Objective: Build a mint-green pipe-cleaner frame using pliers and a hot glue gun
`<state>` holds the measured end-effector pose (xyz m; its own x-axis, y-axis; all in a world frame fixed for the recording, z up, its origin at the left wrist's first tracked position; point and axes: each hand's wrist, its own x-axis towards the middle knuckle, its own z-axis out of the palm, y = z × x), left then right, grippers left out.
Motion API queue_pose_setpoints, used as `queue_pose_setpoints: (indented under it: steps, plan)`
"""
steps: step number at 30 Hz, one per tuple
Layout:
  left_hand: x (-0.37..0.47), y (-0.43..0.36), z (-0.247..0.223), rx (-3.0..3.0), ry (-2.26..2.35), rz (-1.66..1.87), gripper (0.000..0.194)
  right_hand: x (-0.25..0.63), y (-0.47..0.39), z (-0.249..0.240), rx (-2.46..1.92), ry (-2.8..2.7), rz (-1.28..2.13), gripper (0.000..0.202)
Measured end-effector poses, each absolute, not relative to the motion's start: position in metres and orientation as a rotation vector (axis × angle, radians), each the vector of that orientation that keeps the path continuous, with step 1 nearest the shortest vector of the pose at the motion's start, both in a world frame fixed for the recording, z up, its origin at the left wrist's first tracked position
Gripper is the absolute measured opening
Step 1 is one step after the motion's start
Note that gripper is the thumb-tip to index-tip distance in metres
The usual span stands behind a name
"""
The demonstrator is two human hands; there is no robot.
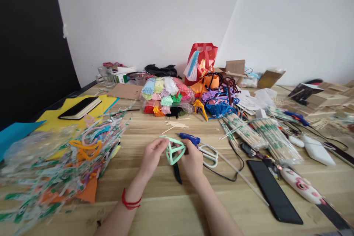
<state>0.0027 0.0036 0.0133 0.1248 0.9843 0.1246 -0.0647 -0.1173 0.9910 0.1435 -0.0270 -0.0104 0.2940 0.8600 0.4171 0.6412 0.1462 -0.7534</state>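
A light green frame of bent pipe cleaners [172, 157] is held up over the middle of the wooden table [155, 202]. My left hand [152, 155] pinches its left upper edge between thumb and fingers. On the other side, my right hand [193, 159] grips the frame's right edge, its fingertips partly hidden. Just behind my right hand lies a blue glue gun [189, 139]. White-handled scissors [209, 156] rest to the right of that hand, and their dark blades [177, 174] show beneath the green frame.
Wrappers and pipe cleaners [85, 149] pile at left, near a black notebook [80, 108]. Behind stand a bag of coloured bundles [166, 96] and a red bag [206, 62]. Bagged wooden sticks [273, 140], a black phone [273, 191] and cables lie at right.
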Motion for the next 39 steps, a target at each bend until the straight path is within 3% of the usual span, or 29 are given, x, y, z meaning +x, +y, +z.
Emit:
queue_pose_setpoints:
  steps: [6, 14, 23, 39]
  plan:
    - [0.008, 0.001, 0.015, 1.159, 1.032, 1.158, 0.033, 0.144, -0.024, -0.013, -1.585, -1.41, 0.259, 0.027]
    - [0.007, 0.011, 0.004, 0.878, 1.036, 1.327, 0.047, 0.129, -0.023, -0.009, -1.222, -1.235, 0.842, 0.039]
    - [0.003, 0.016, 0.0, 0.803, 0.976, 1.331, 0.043, 0.13, -0.026, 0.006, -0.804, -0.923, 1.413, 0.039]
    - [-0.004, 0.01, 0.017, 0.797, 0.658, 1.023, 0.022, 0.139, -0.024, 0.006, -0.794, -0.89, 1.308, 0.02]
